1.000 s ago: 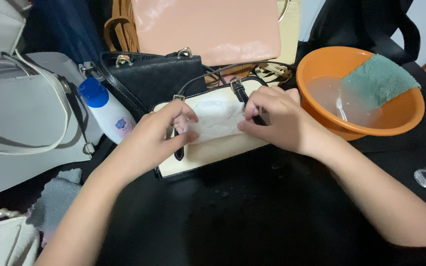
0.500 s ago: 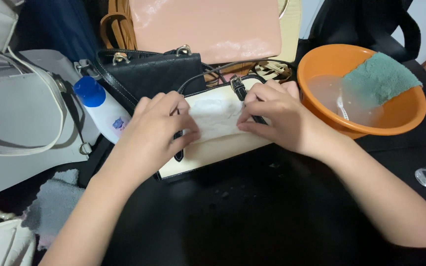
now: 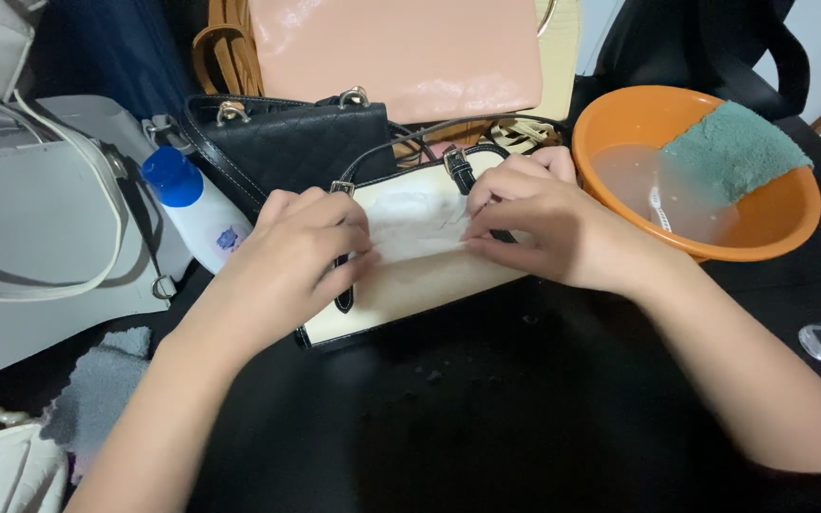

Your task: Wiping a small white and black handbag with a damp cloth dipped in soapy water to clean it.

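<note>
A cream handbag (image 3: pixel 420 285) with black trim and straps lies flat on the black table. A thin white wipe (image 3: pixel 415 225) is spread on its face. My left hand (image 3: pixel 292 256) rests on the bag's left side, fingers pinching the wipe's left edge. My right hand (image 3: pixel 548 223) presses on the wipe's right edge, over the black buckle strap (image 3: pixel 458 171).
An orange basin (image 3: pixel 772 223) of water with a green cloth (image 3: pixel 729 152) stands at the right. A white bottle with blue cap (image 3: pixel 192 204), a black quilted bag (image 3: pixel 287 142), a pink bag (image 3: pixel 401 52), a grey bag (image 3: pixel 40 237) and a grey cloth (image 3: pixel 97 389) surround the work.
Both hands shifted slightly on the wipe, spreading it flatter across the bag. The bag has stayed in place.
</note>
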